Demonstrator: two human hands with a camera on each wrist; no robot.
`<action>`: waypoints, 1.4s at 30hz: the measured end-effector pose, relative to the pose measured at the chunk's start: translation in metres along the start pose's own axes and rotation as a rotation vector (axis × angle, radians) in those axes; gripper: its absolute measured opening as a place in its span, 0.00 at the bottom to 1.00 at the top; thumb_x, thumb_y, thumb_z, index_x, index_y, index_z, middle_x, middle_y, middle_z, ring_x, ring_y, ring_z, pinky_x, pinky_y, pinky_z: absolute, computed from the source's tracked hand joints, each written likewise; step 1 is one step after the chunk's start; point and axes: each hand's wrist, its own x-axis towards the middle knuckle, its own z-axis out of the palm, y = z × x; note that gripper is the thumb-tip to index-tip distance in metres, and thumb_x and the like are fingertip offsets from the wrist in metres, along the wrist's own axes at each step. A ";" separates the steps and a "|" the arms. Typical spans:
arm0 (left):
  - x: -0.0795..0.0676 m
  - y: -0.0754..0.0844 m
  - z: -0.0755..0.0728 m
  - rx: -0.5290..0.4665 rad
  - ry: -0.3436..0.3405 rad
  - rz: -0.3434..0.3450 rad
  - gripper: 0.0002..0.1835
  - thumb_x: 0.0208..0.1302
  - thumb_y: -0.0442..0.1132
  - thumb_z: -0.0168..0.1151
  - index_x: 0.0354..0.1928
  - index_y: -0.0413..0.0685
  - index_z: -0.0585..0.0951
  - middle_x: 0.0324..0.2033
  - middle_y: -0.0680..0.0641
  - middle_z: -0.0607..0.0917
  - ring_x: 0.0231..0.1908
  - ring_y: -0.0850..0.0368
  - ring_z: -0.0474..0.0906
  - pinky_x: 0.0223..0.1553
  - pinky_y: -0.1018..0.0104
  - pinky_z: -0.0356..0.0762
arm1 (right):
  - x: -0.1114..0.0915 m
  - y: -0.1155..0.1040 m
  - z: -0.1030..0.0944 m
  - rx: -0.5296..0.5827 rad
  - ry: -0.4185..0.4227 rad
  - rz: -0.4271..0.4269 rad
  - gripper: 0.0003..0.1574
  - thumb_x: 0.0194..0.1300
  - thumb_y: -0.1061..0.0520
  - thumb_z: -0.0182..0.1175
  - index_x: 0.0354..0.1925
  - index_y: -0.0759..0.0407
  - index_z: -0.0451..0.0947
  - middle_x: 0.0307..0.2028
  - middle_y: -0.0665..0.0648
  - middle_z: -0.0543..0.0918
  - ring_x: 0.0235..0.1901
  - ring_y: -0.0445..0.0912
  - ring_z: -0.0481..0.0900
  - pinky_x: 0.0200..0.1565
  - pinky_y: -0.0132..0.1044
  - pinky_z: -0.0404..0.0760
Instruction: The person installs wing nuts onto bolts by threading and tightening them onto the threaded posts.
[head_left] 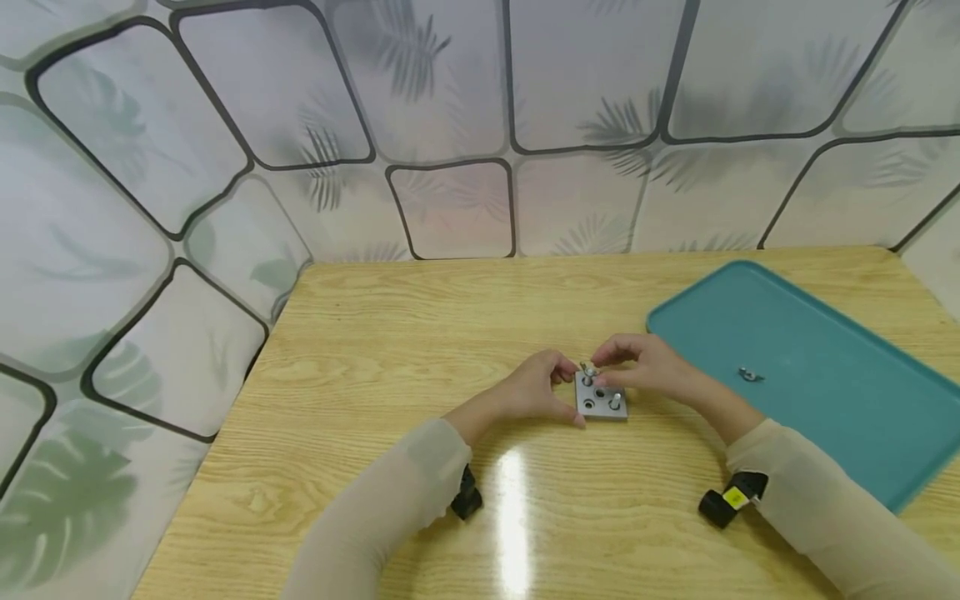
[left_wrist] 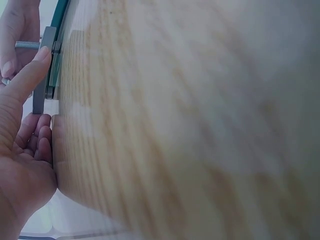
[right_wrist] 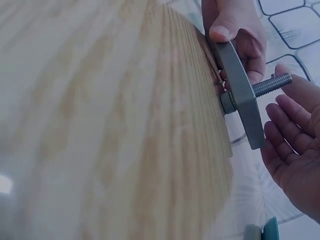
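Observation:
A small grey metal plate (head_left: 602,410) with several holes lies on the table, and two bolts stand up through it. My left hand (head_left: 534,387) grips the plate at its left side, thumb at the near corner and fingers at the far one. At the far-left bolt, my right hand (head_left: 648,365) pinches a wing nut (head_left: 589,372) between thumb and fingers. The near-right bolt (head_left: 615,401) carries no nut. From the side, the right wrist view shows the plate (right_wrist: 241,95), a threaded bolt (right_wrist: 272,85) and its head (right_wrist: 228,102) beneath. Fingers partly hide the wing nut.
A teal tray (head_left: 817,333) lies at the right, with another wing nut (head_left: 749,375) on it. The wooden table (head_left: 420,333) meets a patterned curtain (head_left: 450,208) at the back and left.

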 end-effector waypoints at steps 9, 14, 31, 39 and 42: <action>0.001 0.001 0.001 -0.008 -0.005 -0.011 0.38 0.39 0.46 0.80 0.53 0.42 0.73 0.43 0.54 0.74 0.44 0.62 0.69 0.47 0.74 0.69 | -0.002 0.007 -0.009 0.118 -0.067 -0.040 0.16 0.57 0.63 0.66 0.44 0.68 0.78 0.42 0.63 0.83 0.43 0.36 0.79 0.46 0.31 0.77; 0.000 0.001 0.000 -0.012 -0.002 -0.012 0.38 0.38 0.45 0.80 0.53 0.41 0.73 0.43 0.53 0.75 0.43 0.61 0.69 0.47 0.73 0.70 | 0.000 0.009 -0.009 0.097 -0.063 -0.030 0.15 0.58 0.62 0.66 0.44 0.66 0.79 0.42 0.62 0.83 0.43 0.36 0.79 0.46 0.31 0.77; 0.001 0.003 0.001 -0.005 0.000 -0.016 0.39 0.39 0.45 0.80 0.54 0.41 0.73 0.44 0.52 0.75 0.43 0.61 0.70 0.47 0.74 0.70 | 0.004 0.010 -0.012 0.169 -0.145 -0.070 0.15 0.62 0.66 0.59 0.48 0.71 0.75 0.46 0.67 0.81 0.46 0.33 0.77 0.47 0.30 0.77; 0.000 0.005 0.000 -0.015 -0.002 -0.019 0.38 0.39 0.45 0.80 0.53 0.42 0.72 0.44 0.52 0.75 0.44 0.61 0.70 0.48 0.73 0.69 | 0.004 0.011 -0.012 0.171 -0.141 -0.031 0.19 0.60 0.62 0.64 0.49 0.69 0.76 0.46 0.64 0.81 0.47 0.37 0.78 0.51 0.31 0.75; -0.002 0.004 0.000 -0.027 0.000 -0.025 0.38 0.39 0.45 0.80 0.53 0.42 0.72 0.44 0.52 0.75 0.44 0.61 0.70 0.48 0.72 0.70 | 0.006 0.010 -0.010 0.167 -0.149 -0.024 0.20 0.59 0.61 0.65 0.49 0.68 0.76 0.47 0.64 0.81 0.49 0.43 0.79 0.53 0.35 0.75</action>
